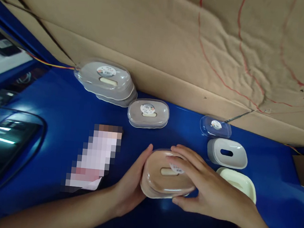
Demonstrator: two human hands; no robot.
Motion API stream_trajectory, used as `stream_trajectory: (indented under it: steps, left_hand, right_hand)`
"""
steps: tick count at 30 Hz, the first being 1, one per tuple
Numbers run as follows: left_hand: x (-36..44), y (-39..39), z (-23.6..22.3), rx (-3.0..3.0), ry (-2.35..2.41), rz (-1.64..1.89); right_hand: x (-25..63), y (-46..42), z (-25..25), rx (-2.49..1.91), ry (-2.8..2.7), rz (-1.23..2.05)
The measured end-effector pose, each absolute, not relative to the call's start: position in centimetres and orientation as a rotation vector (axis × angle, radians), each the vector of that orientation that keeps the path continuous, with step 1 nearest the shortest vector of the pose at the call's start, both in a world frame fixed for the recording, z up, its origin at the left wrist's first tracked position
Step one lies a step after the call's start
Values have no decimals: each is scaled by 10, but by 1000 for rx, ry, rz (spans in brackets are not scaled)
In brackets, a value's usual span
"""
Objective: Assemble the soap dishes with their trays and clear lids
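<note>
In front of me, between both hands, is an oval plastic box (158, 181) with a clear lid, a round white sticker and a cream bar in a slot on top. My left hand (131, 189) wraps round its left end. The fingers of my right hand (201, 183) lie over the lid's right side, partly covering the sticker, with the thumb at the near edge. Beyond my right hand are a grey-white oval shell with a slot (238, 156), a cream oval tray (247, 182) partly hidden by my wrist, and a clear lid with a sticker (206, 126).
Similar lidded boxes (91, 74) are stacked at the back left, with one more lidded box (136, 114) beside them. A phone-like slab (96, 159) with a blurred-out face lies left. Dark devices and cables (44, 128) sit further left. Cardboard (149, 27) walls off the blue table (69, 109).
</note>
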State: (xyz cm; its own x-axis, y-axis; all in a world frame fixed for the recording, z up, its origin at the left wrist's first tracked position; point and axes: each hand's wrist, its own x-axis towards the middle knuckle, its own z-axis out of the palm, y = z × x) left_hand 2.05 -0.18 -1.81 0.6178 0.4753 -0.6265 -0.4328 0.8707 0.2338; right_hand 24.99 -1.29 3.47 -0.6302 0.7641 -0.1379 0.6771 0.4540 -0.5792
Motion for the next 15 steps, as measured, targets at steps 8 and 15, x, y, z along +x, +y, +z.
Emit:
stream_trajectory:
  steps: [8,15]
  left_hand:
    - [18,5,-16,-2,598,563]
    - [18,9,-13,142,714,605]
  right_hand:
    - [249,-16,35,-1099,-2737,344]
    - [287,23,8,-1399,-2603,-27]
